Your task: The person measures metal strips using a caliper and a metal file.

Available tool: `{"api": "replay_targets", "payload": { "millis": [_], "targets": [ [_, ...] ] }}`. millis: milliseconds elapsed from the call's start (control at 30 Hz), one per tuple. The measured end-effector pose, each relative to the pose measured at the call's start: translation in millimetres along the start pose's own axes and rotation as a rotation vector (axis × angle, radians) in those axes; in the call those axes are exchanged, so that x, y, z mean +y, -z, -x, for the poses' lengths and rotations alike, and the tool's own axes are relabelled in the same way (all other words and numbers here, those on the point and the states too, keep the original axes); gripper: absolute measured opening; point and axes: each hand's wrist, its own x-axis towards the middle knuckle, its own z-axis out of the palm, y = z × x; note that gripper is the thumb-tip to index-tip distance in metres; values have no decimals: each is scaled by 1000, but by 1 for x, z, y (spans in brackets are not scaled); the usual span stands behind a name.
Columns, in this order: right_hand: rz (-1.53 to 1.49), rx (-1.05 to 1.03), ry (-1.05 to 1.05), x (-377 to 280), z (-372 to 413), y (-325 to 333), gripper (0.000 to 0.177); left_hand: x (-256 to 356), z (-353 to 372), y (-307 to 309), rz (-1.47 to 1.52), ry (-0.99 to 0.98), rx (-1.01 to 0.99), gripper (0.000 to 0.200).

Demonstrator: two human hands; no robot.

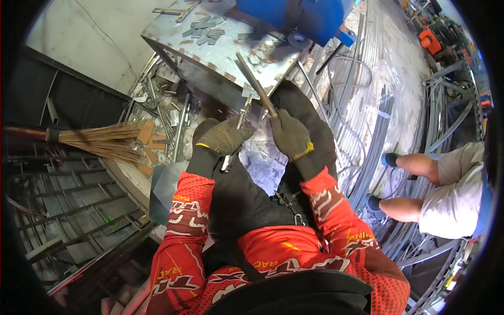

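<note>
Head view shows two gloved hands at work between dark-trousered knees, just off the corner of a metal-topped worktable [231, 60]. The left hand [226, 135] is closed around a silver clamp tool [243, 114], whose lower end shows beneath the palm. The tool's long axis runs from lower left to upper right, its upper end at a small metal plate [250, 92]. The right hand [290, 135], fingers curled shut, grips the lower end of a metal bar [253, 81]. Long and straight, the bar slants up and to the left, its far end pointing over the worktable. It passes close by the plate; whether the two touch cannot be told. The hands are apart, side by side, with both tools between them.

Loose flat metal strips [206, 30] lie on the worktable near a blue machine [302, 18]. A broom [100, 139] lies at left, its bristles toward the left hand. At right, a person in light shorts [454, 189] is beside long metal lengths [375, 147] on the floor.
</note>
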Motion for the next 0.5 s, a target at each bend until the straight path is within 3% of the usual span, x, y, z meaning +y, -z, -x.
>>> {"api": "replay_targets", "payload": {
  "millis": [33,100,133,167,233,267,333,400,500],
  "targets": [
    [-2,6,-4,0,-13,-2,34,11,5,5,-24,-10,12,63],
    [40,81,134,-6,-32,-4,35,19,11,10,-53,-21,36,63],
    [106,107,300,-6,-30,0,35,20,13,10,-64,-55,52,64],
    [105,114,306,-7,-26,2,35,20,13,11,-74,-89,68,65],
    [32,28,48,-4,-8,0,36,22,14,13,-139,-55,22,70],
    [1,23,18,-2,7,-2,37,16,12,8,-117,-57,57,60],
    [-11,23,-19,1,23,-4,36,10,9,3,-87,-55,89,51],
    [-29,24,-71,4,24,-7,34,4,6,1,62,60,-23,72],
    [-62,74,19,3,-14,-6,33,21,10,9,-44,58,-33,72]
  ]
}}
